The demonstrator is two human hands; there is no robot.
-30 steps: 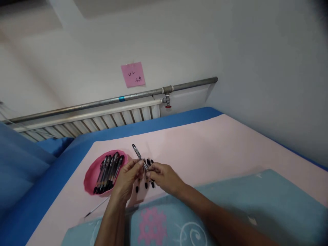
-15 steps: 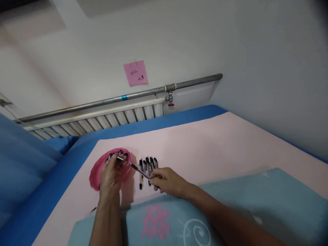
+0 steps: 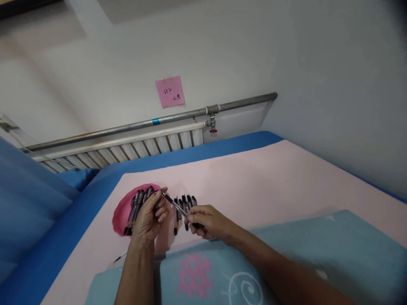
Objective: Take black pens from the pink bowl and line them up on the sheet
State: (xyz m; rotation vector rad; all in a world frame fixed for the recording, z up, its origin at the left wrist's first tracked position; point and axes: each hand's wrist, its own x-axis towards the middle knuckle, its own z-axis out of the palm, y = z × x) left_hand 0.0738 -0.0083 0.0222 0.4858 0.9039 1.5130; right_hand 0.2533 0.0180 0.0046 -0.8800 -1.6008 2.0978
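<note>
My right hand (image 3: 208, 222) pinches a black pen (image 3: 173, 203) that slants up and to the left. My left hand (image 3: 149, 218) is curled, its fingertips meeting the pen's upper end. Just left of it a pink dish (image 3: 122, 212) holds several black pens (image 3: 136, 205). Behind my hands several more pens (image 3: 186, 202) lie side by side on the pink cloth (image 3: 254, 182).
A pale blue patterned cloth (image 3: 286, 254) covers the near part of the surface. A thin stick (image 3: 121, 256) lies near its left edge. A blue border (image 3: 63, 220), a white radiator (image 3: 127, 148), a grey pipe (image 3: 241, 103) and a pink note (image 3: 170, 91) lie beyond.
My left hand went to the pink dish and has come back to the upper end of the pen. My right hand kept hold of the pen, which tilted lower.
</note>
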